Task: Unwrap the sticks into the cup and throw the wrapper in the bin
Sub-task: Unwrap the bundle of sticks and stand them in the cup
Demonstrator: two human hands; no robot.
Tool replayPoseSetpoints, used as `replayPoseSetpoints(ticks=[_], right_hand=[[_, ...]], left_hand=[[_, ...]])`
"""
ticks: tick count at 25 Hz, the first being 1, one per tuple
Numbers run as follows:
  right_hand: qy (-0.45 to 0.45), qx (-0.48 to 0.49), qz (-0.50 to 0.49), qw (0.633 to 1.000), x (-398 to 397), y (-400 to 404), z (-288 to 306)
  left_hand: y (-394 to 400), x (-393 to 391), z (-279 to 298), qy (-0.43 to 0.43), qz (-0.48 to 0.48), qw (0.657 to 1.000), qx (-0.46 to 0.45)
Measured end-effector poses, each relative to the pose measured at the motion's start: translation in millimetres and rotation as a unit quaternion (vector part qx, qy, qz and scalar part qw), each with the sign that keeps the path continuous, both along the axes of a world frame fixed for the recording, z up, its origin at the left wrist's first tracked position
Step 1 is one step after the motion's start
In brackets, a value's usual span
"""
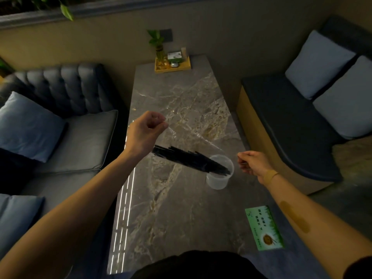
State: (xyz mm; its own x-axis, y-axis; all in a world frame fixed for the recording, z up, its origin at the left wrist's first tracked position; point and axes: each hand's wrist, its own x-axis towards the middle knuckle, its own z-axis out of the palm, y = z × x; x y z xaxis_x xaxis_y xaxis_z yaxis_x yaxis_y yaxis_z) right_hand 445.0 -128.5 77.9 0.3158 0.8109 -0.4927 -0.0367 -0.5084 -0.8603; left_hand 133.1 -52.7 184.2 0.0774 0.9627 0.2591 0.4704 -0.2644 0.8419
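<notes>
A bundle of thin black sticks (187, 159) slants down to the right inside a clear plastic wrapper (193, 135), its lower ends resting in a translucent plastic cup (218, 181) on the marble table (181, 208). My left hand (148, 130) is raised above the upper end of the bundle and pinches the wrapper's top edge. My right hand (254, 163) is just right of the cup and pinches the wrapper's other edge, stretching the film between both hands. No bin is in view.
A green printed card (264, 228) lies near the table's right front edge. A wooden tray (173, 64) with a small plant and boxes stands at the far end. A dark sofa (66, 109) with blue cushions flanks the left, a cushioned bench (291, 117) the right.
</notes>
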Motion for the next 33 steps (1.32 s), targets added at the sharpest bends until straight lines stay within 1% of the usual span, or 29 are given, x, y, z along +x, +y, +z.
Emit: replayPoseSetpoints(ticks=[9,14,22,28,33], right_hand=[[0.032,-0.017,-0.016,0.999,5,-1,-13],[0.039,-0.032,-0.025,0.998,10,0,-22],[0.065,-0.048,-0.028,0.996,18,-7,-32],[0.101,-0.072,-0.032,0.992,24,-11,-39],[0.123,-0.084,-0.025,0.989,29,-17,-45]], left_hand=[[8,23,16,0.037,-0.018,0.999,0.020],[15,47,34,0.065,-0.037,0.996,0.048],[18,85,51,0.075,-0.083,0.992,0.060],[13,114,62,0.080,-0.115,0.988,0.063],[8,126,65,0.087,-0.135,0.986,0.053]])
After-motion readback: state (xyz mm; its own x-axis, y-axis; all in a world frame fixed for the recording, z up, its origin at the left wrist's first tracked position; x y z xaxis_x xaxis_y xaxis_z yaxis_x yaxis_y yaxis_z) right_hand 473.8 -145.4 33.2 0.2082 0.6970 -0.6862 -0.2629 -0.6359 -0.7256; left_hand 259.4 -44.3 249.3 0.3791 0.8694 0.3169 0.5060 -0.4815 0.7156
